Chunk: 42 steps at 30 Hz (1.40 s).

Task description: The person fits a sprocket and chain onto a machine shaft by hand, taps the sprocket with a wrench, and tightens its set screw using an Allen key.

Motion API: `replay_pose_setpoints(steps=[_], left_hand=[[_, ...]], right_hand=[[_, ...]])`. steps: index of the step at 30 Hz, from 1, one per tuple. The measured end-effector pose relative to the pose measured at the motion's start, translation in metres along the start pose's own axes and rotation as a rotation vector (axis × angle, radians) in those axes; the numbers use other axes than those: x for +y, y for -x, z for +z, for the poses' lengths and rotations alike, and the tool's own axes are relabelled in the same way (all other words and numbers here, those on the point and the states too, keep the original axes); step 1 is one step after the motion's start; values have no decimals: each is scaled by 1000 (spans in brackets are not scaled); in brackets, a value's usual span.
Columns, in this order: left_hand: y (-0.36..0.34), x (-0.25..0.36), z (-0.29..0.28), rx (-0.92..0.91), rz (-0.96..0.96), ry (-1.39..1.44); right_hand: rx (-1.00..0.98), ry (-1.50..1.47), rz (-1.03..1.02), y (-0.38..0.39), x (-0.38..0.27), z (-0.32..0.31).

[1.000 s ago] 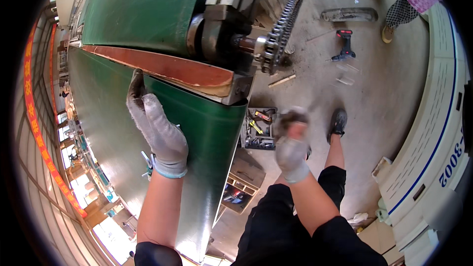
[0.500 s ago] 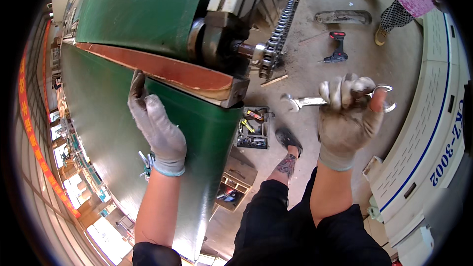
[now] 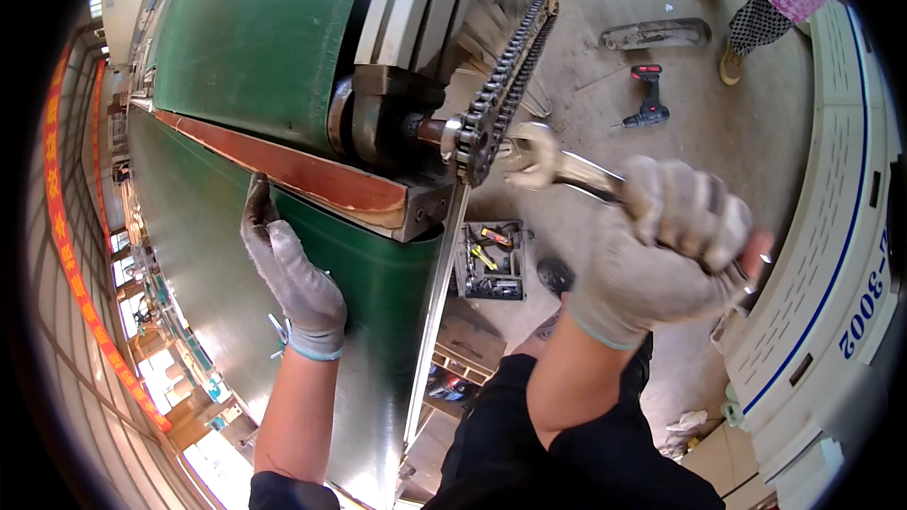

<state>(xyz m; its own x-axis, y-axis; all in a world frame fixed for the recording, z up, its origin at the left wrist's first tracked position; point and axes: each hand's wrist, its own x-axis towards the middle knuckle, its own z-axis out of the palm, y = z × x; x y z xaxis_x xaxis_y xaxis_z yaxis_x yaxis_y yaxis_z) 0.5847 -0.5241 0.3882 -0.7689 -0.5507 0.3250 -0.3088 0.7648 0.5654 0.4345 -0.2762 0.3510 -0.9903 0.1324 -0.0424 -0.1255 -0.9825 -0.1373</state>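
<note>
My gloved left hand (image 3: 297, 274) lies open along the lower green belt (image 3: 208, 227), fingertips at the edge of a tapered red board (image 3: 283, 165) with a worn, pale end. My gloved right hand (image 3: 671, 250) is closed around a metal open-ended wrench (image 3: 540, 162), held sideways with its blurred head just right of a black roller chain and sprocket (image 3: 477, 142) on a metal shaft (image 3: 427, 129). The shaft runs into a dark bearing block (image 3: 383, 123) beside the upper green belt (image 3: 250, 38).
A cordless drill (image 3: 647, 99) and a dark elongated part (image 3: 654, 35) lie on the floor. An open toolbox (image 3: 496, 260) and a wooden box (image 3: 463, 349) are below the belt edge. Another person's legs (image 3: 737, 28) stand upper right. A white machine panel (image 3: 812, 255) curves along the right.
My right hand, blurred earlier, has swung up with the wrench and is now leftward of half a second ago, the wrench head near the sprocket. My left hand appears slightly lower, still flat.
</note>
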Motion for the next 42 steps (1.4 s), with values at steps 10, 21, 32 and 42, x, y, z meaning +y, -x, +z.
replay_pose_setpoints(steps=[10,21,32,42], left_hand=[[2,-3,4,12,-46,234],[4,-4,12,82,-129,426],[3,10,-6,117,62,54],[60,153,31,-428,-194,318]], right_hand=[[68,-172,16,7,24,-21],[20,-122,-92,5,44,-28],[303,253,351,-13,-39,-2],[-334,356,938,-33,-5,26]])
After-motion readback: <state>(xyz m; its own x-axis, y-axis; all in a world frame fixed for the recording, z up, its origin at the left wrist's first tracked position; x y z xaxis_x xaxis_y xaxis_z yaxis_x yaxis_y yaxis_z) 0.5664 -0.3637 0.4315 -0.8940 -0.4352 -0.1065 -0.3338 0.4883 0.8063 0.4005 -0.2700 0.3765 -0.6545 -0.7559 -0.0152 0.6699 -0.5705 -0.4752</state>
